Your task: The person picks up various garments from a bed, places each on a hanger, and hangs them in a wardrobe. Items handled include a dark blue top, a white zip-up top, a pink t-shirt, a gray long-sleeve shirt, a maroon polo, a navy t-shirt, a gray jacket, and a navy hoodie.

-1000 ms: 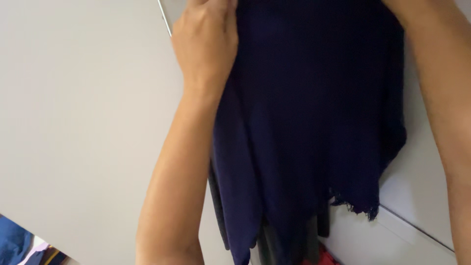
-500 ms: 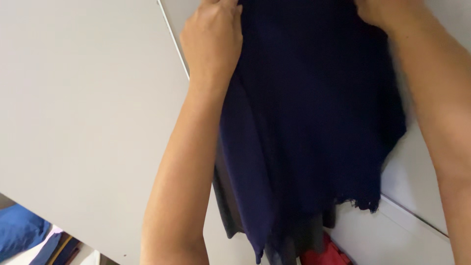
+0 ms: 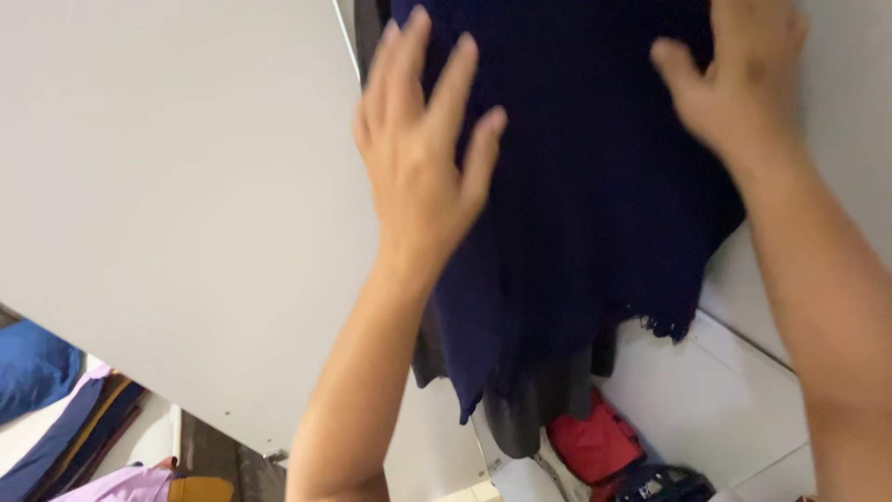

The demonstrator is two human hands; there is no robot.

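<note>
Navy-blue cloth (image 3: 595, 186) at upper centre is flanked by the left hand (image 3: 423, 153), fingers spread and grasping nothing, and the right hand (image 3: 743, 79), likewise released.

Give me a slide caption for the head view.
Both hands, left and right, spread open on a hanging navy garment.

Two bare forearms, no sleeves in view. Left hand (image 3: 418, 177) and right hand (image 3: 743, 84) without gloves, rings or watch. Wrists plain, free of bands or bracelets.
</note>
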